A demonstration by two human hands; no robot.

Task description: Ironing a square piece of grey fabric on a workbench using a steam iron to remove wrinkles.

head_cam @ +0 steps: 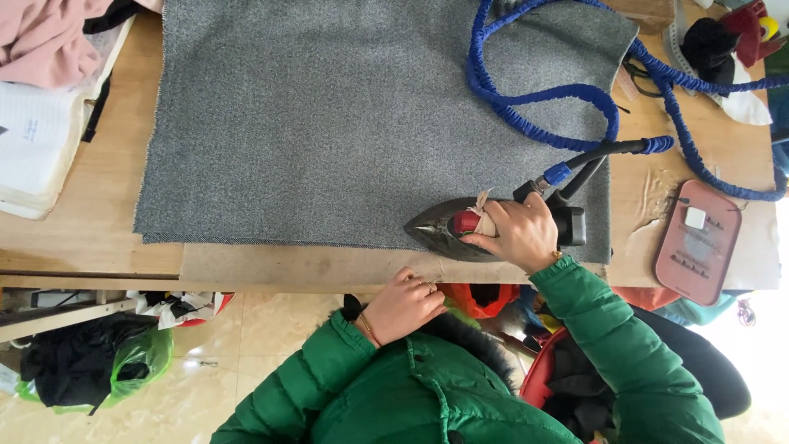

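A large piece of grey speckled fabric [345, 115] lies flat on a wooden table [90, 222]. A dark steam iron [448, 230] rests on the fabric's near edge, tip pointing left. My right hand [518, 230] is closed around the iron's handle. A blue braided hose [534, 99] runs from the back of the iron and loops over the fabric and table. My left hand [404, 302] rests on the table's near edge, just below the fabric, fingers curled, holding nothing. Both arms wear green padded sleeves.
A pink iron rest [697, 242] lies on the table at right. Pink cloth [45, 37] and white papers [37, 140] sit at the far left. Under the table are a green bag with dark cloth [123, 366] and a red basket [538, 370].
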